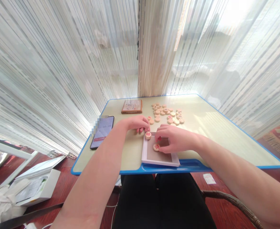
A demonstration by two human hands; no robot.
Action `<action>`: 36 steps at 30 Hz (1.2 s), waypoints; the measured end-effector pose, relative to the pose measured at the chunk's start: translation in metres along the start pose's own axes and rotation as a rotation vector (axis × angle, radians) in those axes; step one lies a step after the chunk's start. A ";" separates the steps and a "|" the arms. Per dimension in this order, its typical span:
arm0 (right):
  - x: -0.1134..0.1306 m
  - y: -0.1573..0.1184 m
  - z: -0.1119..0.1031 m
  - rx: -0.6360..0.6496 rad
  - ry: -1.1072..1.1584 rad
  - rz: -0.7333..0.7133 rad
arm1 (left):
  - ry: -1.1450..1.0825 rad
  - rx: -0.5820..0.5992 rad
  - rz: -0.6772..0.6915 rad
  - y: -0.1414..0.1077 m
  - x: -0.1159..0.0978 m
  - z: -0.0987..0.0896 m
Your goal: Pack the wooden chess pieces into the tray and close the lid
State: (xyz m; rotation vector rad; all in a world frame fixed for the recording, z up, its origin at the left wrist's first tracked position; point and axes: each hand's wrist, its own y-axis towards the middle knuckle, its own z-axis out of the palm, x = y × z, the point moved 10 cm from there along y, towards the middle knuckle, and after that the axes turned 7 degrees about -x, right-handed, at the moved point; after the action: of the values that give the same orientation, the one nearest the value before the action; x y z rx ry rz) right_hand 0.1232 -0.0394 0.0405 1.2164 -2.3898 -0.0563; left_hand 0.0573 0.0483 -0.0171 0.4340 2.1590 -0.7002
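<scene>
A shallow white-rimmed box tray (144, 154) with a brown inside lies at the front edge of the table. My left hand (138, 123) is at its far left corner, fingers curled, with fingertips against a round wooden xiangqi piece (148, 135) bearing a red character. Over the tray, my right hand (172, 138) is bent with thumb and fingers around a second red-marked xiangqi piece (156, 147). Another bit of red shows under its fingers, partly hidden. Beyond both hands lie several loose xiangqi pieces (163, 113), some face up, some blank side up.
A phone (103, 132) showing a timer lies at the table's left. The patterned box lid (132, 106) sits at the back left. Blue edging (194, 165) borders the table (208, 133). Striped curtains (82, 47) hang behind it, and an opened white box (38, 187) is on the floor.
</scene>
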 end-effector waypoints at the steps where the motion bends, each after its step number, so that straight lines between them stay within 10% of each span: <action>1: 0.000 0.000 0.001 0.001 0.006 0.005 | 0.000 -0.002 0.001 0.000 0.000 0.000; 36: 0.011 0.002 0.008 0.054 0.010 -0.023 | 0.036 -0.015 -0.010 0.002 0.002 -0.001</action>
State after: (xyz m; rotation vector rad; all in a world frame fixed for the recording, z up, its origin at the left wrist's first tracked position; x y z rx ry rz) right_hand 0.1125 -0.0479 0.0377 1.2655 -2.3830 0.0073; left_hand 0.0564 0.0503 -0.0187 0.4316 2.2004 -0.6861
